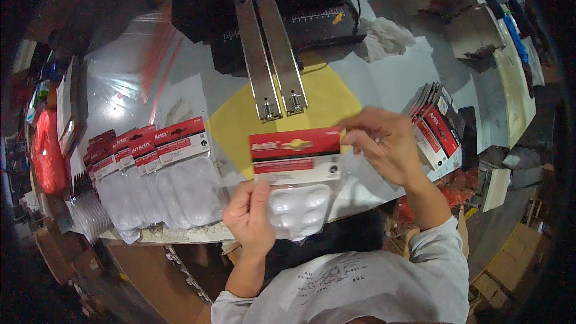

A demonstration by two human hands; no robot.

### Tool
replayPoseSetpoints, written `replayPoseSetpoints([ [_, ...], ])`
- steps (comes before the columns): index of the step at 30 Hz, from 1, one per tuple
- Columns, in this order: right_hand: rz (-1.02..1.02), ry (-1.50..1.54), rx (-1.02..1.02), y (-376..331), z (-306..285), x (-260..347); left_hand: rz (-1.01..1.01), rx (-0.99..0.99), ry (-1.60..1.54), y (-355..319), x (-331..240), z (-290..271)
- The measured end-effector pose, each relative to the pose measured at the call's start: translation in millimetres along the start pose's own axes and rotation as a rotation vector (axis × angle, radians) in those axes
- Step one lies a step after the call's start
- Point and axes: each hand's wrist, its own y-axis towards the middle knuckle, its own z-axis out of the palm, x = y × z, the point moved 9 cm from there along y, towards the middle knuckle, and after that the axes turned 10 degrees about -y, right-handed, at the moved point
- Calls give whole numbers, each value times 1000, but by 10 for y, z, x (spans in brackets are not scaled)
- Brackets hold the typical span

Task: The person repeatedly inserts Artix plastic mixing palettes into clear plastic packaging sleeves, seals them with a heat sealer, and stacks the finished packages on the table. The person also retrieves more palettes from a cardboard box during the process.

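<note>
A white plastic paint palette [298,207] in a clear bag, topped by a red, black and white header card [294,165], is held up in front of me, above the table's near edge. My left hand [252,213] pinches the package at its left side, just under the card, thumb on the front. At the card's upper right corner, the fingers of my right hand [384,144] are closed on the edge. Part of the right fingers is hidden behind the card. A hanging slot in the card shows yellow through it.
A black machine [198,6] with two metal rails [264,54] reaches toward me over a yellow sheet [240,117]. Several packaged palettes [186,189] overlap at left, near clear plastic bags [120,87]. Header cards [438,129] are stacked at right. Cardboard boxes [477,30] stand behind them.
</note>
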Motion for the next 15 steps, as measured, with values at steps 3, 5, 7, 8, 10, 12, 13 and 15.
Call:
replayPoseSetpoints([
  [3,301,270,317,-189,268,-315,5,-9,-26,20,92,-7],
  [5,349,422,378,-286,368,-388,-32,-8,-5,8,151,-10],
  [7,363,472,375,-345,400,-445,-80,-14,19,-20,179,-35],
  [8,371,489,386,-371,423,-458,-65,-6,53,-34,145,-40],
  [10,366,560,397,-368,481,-423,-90,13,157,-40,125,-36],
  [12,392,633,417,-317,578,-377,-60,24,210,27,92,6],
  [13,358,725,317,-212,556,-345,-63,36,228,80,107,44],
  [15,447,772,154,-40,604,-436,2,28,312,253,105,106],
])
